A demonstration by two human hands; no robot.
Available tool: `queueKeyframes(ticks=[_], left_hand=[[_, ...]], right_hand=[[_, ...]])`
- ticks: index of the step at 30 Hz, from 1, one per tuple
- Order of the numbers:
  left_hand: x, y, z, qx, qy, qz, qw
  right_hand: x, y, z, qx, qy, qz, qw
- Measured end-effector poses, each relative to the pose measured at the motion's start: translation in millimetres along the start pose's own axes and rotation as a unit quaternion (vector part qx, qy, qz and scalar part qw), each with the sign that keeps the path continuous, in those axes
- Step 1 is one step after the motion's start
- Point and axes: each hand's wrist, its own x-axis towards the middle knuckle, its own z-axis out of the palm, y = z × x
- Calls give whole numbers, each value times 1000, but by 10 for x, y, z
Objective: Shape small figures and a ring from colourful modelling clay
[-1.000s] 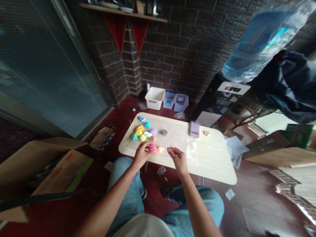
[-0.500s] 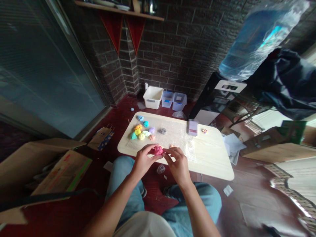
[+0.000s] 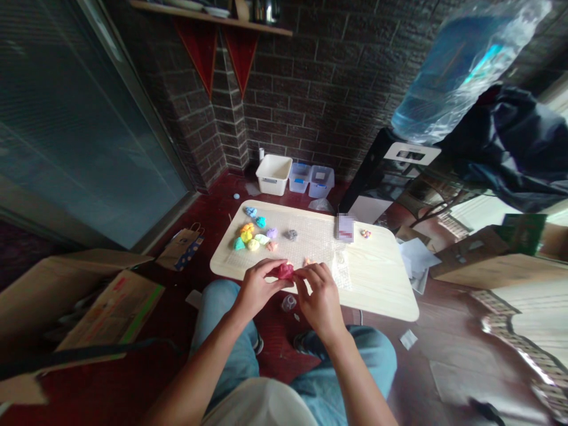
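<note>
Left hand (image 3: 258, 289) has its thumb and fingers partly closed around a deep pink, crumpled, clay-like lump (image 3: 285, 271), held just over the near edge of a pale wood-look table (image 3: 386, 278) with rounded corners. Right hand (image 3: 320, 293) comes in from the other side, fingers curled and tips drawn close together at the lump's edge; whether they pinch it or some tiny piece cannot be told. Since the lump looks soft, the left grip would best be light and steady, spread along its sides, while the right fingertips work in small, even presses so its folds are not flattened. Keeping it low over the table would also catch crumbs.

Just beyond the right fingers lies a small peach-coloured piece (image 3: 307, 261) on a clear bubble-wrap sheet (image 3: 317, 239). Farther out on the sheet sit a grey crumpled lump (image 3: 291, 235), a lilac one (image 3: 271, 233), a pale yellow one (image 3: 253, 244) and a green one (image 3: 239, 243). Past the table, a white plastic basket (image 3: 272, 186) stands on the floor.
</note>
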Motion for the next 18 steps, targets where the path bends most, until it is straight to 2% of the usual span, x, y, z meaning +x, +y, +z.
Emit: queueKeyframes(ticks=[7, 10, 12, 14, 15, 18], left_hand=[[5, 39, -23, -8, 7, -1, 1000], [-3, 40, -20, -32, 13, -17, 999], [-11, 57, -15, -59, 14, -40, 997], [-20, 97, -10, -112, 5, -75, 991], [-24, 123, -7, -146, -3, -94, 985], [-28, 200, -5, -229, -28, -134, 964]], right_hand=[[-29, -36, 60, -28, 9, -14, 999], [-38, -25, 80, 68, 13, 45, 997], [-42, -17, 100, 208, 29, 131, 969], [-42, -16, 123, 329, 38, 203, 921], [-40, -17, 135, 369, 37, 225, 901], [-33, -21, 163, 433, 26, 259, 863]])
